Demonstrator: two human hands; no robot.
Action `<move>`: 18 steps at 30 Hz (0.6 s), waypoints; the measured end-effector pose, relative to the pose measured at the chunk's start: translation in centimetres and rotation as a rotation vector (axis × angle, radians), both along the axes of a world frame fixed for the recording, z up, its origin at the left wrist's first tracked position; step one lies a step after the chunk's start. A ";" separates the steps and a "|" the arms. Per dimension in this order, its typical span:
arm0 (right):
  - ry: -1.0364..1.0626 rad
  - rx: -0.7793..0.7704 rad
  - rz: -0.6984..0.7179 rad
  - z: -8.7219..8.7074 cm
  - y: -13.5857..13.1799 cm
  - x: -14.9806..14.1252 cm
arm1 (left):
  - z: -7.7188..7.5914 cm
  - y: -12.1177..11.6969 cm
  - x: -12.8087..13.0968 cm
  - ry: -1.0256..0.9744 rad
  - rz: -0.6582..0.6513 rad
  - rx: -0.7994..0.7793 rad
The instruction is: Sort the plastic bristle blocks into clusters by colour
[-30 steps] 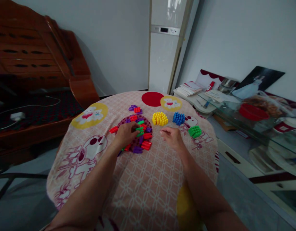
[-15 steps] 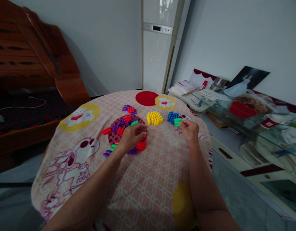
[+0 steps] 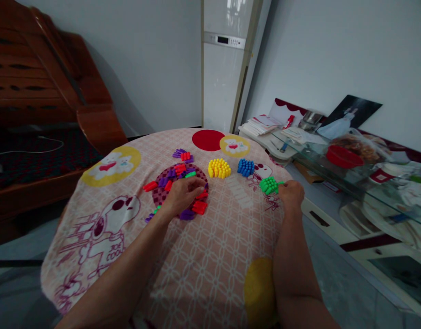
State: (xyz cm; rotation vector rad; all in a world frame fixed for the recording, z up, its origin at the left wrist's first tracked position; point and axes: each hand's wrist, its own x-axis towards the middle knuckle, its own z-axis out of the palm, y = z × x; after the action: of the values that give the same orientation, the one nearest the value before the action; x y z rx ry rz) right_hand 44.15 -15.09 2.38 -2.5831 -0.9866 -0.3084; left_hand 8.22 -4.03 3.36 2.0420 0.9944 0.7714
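My right hand (image 3: 291,194) is at the right side of the table, its fingers pinched on a green plastic peg (image 3: 281,183). That peg meets the edge of a cluster of upright green pegs (image 3: 268,185). My left hand (image 3: 183,194) hovers over a mixed pile, fingers loosely stretched and nothing visible in them. In the pile, red pegs (image 3: 199,208), purple pegs (image 3: 187,215) and a few green ones lie in strips; the hand hides part of it. Yellow pegs (image 3: 219,168) and blue pegs (image 3: 246,167) stand in tight clusters between my hands.
A patterned cloth covers the round table (image 3: 203,256). Purple and red pegs (image 3: 185,156) lie behind the pile. To the right, a glass-topped cabinet (image 3: 309,160) holds papers, a red bowl (image 3: 344,156) and bags. A wooden bench (image 3: 97,123) stands at the left.
My right hand has carried green pegs rightward from near the pile, past the blue cluster, to the green cluster. My left hand stays over the pile. The view has turned slightly right.
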 end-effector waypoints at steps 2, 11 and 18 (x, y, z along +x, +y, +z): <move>0.019 -0.073 0.008 0.1 0.1 -0.2 | -0.2 0.3 -0.2 0.017 0.021 0.034; -0.037 0.061 -0.075 1.0 -0.2 -1.2 | 0.1 -0.5 0.3 0.148 -0.037 0.091; -0.118 0.334 0.246 0.7 1.9 -4.6 | 0.3 3.1 -2.1 0.222 0.353 0.331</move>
State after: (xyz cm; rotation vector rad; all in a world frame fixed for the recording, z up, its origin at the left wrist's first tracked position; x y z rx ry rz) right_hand 39.54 -13.15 3.10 -2.1401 -1.1701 -0.5152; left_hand 6.14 -0.97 3.69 2.3014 1.4618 0.9568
